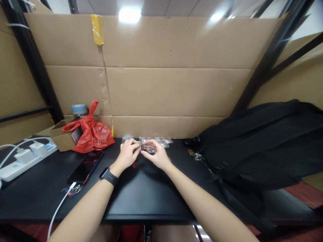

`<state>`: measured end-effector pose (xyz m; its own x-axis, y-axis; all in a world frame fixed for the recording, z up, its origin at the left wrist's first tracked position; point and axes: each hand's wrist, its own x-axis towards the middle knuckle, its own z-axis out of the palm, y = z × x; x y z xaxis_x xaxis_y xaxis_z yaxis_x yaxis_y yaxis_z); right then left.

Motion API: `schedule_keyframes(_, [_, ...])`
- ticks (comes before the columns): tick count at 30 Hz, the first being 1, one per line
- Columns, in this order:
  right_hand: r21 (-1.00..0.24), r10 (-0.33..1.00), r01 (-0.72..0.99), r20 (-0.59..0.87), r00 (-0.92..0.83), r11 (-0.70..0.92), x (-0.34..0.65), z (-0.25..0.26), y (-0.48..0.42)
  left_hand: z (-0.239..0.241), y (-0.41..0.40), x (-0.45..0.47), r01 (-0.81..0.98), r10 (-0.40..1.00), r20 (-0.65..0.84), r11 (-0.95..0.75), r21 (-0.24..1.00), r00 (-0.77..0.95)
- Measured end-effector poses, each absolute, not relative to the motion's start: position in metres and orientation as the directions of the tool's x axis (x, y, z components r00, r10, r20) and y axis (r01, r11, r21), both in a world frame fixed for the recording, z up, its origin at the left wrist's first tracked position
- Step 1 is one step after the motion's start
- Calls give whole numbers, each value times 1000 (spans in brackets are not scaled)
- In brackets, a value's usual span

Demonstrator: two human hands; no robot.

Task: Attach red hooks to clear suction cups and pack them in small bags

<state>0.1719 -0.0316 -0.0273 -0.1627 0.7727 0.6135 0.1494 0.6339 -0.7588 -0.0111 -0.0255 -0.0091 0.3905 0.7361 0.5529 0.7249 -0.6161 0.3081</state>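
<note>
Over the middle of the black table, my left hand (127, 154) and my right hand (158, 155) meet at the fingertips. Between them is a small dark brown round piece (142, 147), pinched by both hands; its kind is too small to tell. A short red bit (134, 164) hangs below my left fingers, and what it belongs to is hidden. Just behind the hands lie several clear plastic packets (165, 141), partly covered by my fingers. A dark smartwatch (109, 176) is on my left wrist.
At left are a red plastic bag (94, 136), a cardboard box (61, 136), a blue-lidded jar (79, 109), a phone (87, 166), a white cable (59, 208) and a power strip (15, 170). A black backpack (264, 144) fills the right side. Cardboard (164, 90) walls the back.
</note>
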Motion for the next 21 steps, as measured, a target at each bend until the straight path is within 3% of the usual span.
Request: schedule_keyframes(21, [-850,842,66,504,-190,523,170,-30,-31,-5,-29,-10,709,715,626,-613,349,310])
